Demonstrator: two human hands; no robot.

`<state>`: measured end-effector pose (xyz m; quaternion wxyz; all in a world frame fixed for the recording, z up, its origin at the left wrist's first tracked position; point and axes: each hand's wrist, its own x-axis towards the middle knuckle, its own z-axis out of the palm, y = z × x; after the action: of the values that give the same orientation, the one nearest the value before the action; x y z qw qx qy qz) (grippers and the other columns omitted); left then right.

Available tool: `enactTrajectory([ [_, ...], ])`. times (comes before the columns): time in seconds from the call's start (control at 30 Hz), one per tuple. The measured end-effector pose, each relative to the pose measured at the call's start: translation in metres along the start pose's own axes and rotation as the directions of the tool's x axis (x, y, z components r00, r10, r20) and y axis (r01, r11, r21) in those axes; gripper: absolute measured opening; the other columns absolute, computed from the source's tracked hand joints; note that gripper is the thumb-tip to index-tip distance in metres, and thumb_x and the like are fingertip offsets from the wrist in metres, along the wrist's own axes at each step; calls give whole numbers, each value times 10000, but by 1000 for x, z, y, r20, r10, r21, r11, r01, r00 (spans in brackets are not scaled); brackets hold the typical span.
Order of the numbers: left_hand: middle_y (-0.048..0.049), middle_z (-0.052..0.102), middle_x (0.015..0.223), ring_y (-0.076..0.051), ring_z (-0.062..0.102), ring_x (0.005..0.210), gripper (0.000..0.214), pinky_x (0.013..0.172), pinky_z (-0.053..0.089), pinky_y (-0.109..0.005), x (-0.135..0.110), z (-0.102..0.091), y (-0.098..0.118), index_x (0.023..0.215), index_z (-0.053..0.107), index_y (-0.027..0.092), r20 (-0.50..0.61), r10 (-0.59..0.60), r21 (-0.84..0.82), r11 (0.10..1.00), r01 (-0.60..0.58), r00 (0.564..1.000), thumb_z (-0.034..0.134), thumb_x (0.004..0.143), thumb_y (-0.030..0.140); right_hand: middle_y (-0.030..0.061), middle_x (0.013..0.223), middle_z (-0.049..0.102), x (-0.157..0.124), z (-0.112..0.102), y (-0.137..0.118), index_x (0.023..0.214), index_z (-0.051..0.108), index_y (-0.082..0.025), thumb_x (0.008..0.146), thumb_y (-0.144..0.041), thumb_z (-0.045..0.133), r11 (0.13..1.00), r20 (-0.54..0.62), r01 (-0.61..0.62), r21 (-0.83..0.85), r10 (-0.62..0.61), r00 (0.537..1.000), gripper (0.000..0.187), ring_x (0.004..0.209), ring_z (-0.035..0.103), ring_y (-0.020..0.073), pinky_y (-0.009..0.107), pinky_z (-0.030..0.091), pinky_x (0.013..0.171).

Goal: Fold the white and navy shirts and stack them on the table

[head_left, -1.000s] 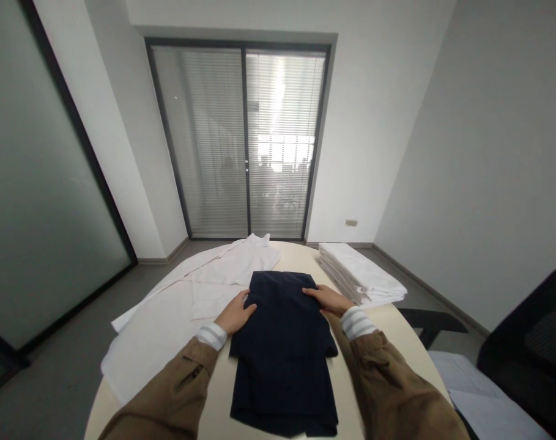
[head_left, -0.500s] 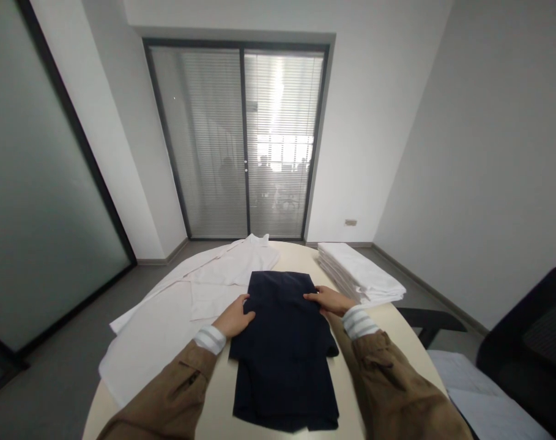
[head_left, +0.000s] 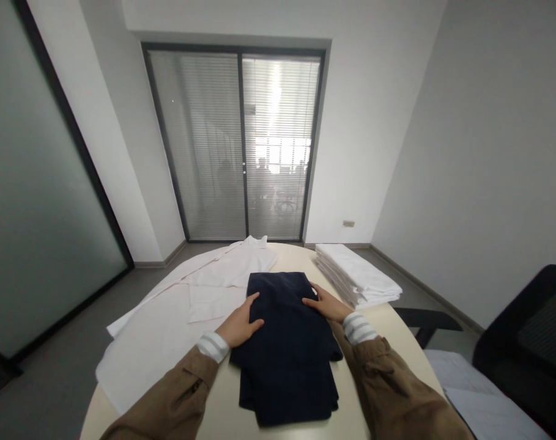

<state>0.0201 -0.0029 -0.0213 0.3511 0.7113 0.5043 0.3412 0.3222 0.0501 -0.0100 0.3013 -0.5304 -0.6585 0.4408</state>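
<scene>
A navy folded garment (head_left: 284, 342) lies before me on the table, wider at its middle and narrower at the near end. Its exact kind I cannot make out. My left hand (head_left: 241, 321) rests on the garment's left edge, its thumb and index finger spread apart on the cloth. Against the right edge lies my right hand (head_left: 327, 302), thumb on top and index finger apart from it; its other fingers are partly hidden. To the left, a white shirt (head_left: 167, 330) is spread out, its collar at the far side.
Folded white cloths (head_left: 358, 275) form a stack at the table's far right. The pale round table (head_left: 410, 342) curves round on both sides. A black chair (head_left: 530, 348) stands at the right, with papers (head_left: 470, 385) close by. Glass doors (head_left: 236, 146) are behind.
My left hand has moved slightly right, further onto the navy garment, with its fingers more spread. The garment's near end has shifted and its layers sit differently. My right hand has barely moved.
</scene>
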Motion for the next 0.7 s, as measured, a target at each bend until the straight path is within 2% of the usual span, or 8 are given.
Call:
enactTrajectory([
  [0.07,-148,580,1368,-302,551,1254,741,1104,374,-420,-2,0,3,1437,431,162,-14,6,38,999,-6,1000,689,755,296,110,1054,715,-1,2,0,1508,283,-124,787,-397,735,1000,-60,-8,-26,7,998,893,867,693,240,410,559,863],
  [0.17,-126,665,1249,-320,617,1158,690,1035,430,-430,-7,-1,5,1415,470,204,-67,-24,101,994,31,997,678,773,346,106,1090,709,-4,2,-1,1532,245,-167,774,-430,750,999,-41,39,-8,-40,998,948,868,690,239,423,554,878],
  [0.23,-127,674,1232,-334,617,1153,682,1032,426,-439,-10,0,4,1389,504,212,-87,-31,135,990,42,996,697,754,370,108,1224,666,-5,1,0,1526,283,-211,774,-446,747,995,16,101,17,-101,995,914,977,677,246,412,533,938],
  [0.33,-141,610,1334,-339,553,1240,702,1089,376,-441,-13,5,0,1359,541,199,-61,39,157,987,-29,997,737,704,354,89,1363,588,-5,0,3,1433,473,-231,768,-456,740,983,75,179,-43,-175,982,751,1177,597,273,425,446,1059],
  [0.43,-173,530,1416,-338,489,1308,788,1126,339,-454,-11,11,-5,1431,459,158,-46,86,172,982,-77,995,729,707,315,94,1359,595,0,3,10,1363,561,-220,763,-409,740,960,15,211,-185,-212,977,655,1250,544,297,464,357,1121],
  [0.57,-187,437,1488,-308,419,1373,820,1159,299,-449,-6,18,-10,1511,304,129,-72,139,194,973,-123,988,655,787,287,120,1344,600,7,11,21,1430,482,-210,819,-326,666,930,-111,186,-315,-231,967,649,1218,565,287,463,384,1090],
  [0.7,-187,362,1534,-288,345,1421,816,1177,269,-458,-3,24,-16,1539,204,134,-136,200,215,962,-168,970,602,839,265,96,1384,558,12,20,28,1498,369,-248,880,-306,565,899,-164,283,-335,-351,922,651,1254,538,248,421,372,1107],
])
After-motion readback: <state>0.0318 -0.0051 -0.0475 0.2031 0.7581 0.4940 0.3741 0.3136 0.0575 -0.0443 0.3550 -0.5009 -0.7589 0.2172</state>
